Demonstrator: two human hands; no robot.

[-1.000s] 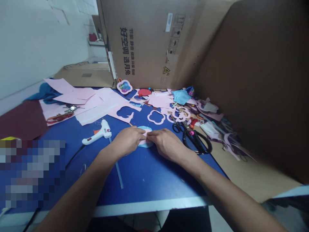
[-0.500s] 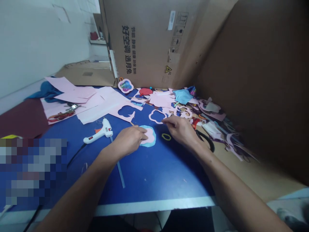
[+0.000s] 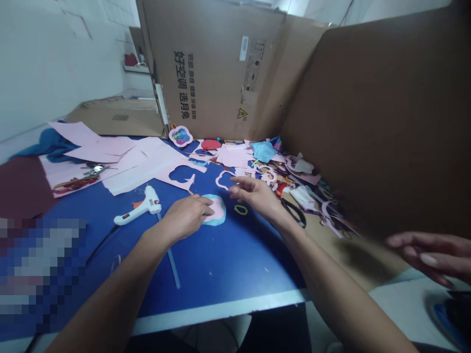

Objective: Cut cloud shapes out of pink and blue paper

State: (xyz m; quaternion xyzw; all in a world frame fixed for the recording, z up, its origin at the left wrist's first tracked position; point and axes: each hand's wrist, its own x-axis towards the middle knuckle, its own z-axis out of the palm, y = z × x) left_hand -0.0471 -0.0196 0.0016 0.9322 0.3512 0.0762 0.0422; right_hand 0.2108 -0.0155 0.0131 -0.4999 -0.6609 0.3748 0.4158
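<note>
My left hand (image 3: 186, 215) is closed at the left edge of a pink paper flower cutout (image 3: 219, 209) backed with light blue material (image 3: 215, 223), its fingers pressing on it against the blue table. My right hand (image 3: 257, 196) hovers to the right of it, fingers apart, with nothing visible in them. Below its fingertips lies a small yellow-green ring (image 3: 241, 210). Just behind the fingertips is a pink flower-shaped paper frame (image 3: 218, 181). A white hot glue gun (image 3: 142, 208) rests on the table left of my left hand.
Paper scraps (image 3: 235, 155) and black-handled scissors (image 3: 294, 212) lie at the back and right. Large cardboard panels (image 3: 217, 73) stand behind. Pink sheets (image 3: 128, 171) cover the back left. A narrow blue strip (image 3: 173, 267) lies in front. Another person's hand (image 3: 437, 255) reaches in at the right.
My right hand's fingers have spread from a pinch. Another person's hand has come into view at the right. The view has shifted, while my left hand stays on the cutout.
</note>
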